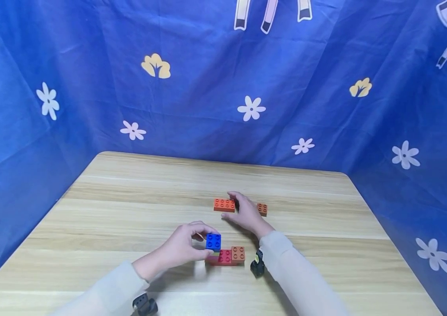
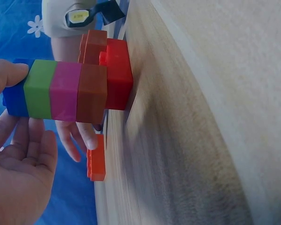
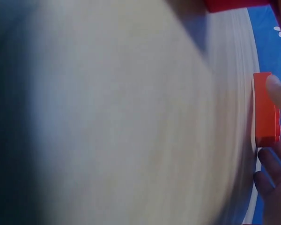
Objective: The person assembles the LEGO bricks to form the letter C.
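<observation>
My left hand (image 1: 182,246) pinches a blue brick (image 1: 213,242) at the top of a stack, thumb on one side and fingers on the other. Beneath it, the left wrist view shows a green brick (image 2: 40,89), a magenta brick (image 2: 64,91) and a brown brick (image 2: 91,93), standing on a long red brick (image 2: 119,75). A second brown brick (image 1: 238,253) sits on the red brick's right end. Farther back, my right hand (image 1: 249,214) is spread around the right end of an orange brick (image 1: 223,205); whether it touches is unclear.
A loose small brown brick (image 1: 262,209) lies right of my right hand, partly hidden by it. The wooden table (image 1: 136,184) is bordered by blue patterned cloth (image 1: 200,118) at the back and both sides. Each wrist wears a black camera (image 1: 257,264).
</observation>
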### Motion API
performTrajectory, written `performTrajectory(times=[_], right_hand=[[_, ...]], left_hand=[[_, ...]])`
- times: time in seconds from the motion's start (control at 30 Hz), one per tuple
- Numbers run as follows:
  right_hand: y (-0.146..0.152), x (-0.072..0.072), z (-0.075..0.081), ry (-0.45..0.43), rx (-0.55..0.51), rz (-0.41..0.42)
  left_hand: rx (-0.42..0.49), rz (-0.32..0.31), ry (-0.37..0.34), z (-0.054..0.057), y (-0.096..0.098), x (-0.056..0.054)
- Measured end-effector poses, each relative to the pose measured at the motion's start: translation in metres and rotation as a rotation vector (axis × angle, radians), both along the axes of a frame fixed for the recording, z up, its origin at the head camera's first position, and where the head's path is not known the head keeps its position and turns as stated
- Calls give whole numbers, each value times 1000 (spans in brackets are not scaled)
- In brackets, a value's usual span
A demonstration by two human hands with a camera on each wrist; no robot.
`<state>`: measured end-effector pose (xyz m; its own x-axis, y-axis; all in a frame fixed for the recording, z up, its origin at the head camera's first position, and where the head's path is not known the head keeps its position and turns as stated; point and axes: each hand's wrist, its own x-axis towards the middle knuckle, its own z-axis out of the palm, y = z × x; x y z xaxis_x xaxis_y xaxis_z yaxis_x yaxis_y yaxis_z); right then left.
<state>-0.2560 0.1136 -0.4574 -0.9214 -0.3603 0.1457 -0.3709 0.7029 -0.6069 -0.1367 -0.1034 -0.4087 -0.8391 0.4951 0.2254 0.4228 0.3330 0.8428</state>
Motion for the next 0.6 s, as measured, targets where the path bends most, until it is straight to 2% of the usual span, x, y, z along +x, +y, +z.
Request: performTrajectory(times=[0.37, 0.6], right_hand=[[-3, -2, -1, 55, 59, -13], [3, 8, 7, 79, -46, 1]], left_hand=[[1, 4, 3, 0, 1, 1], [1, 3, -10, 1, 1, 2]])
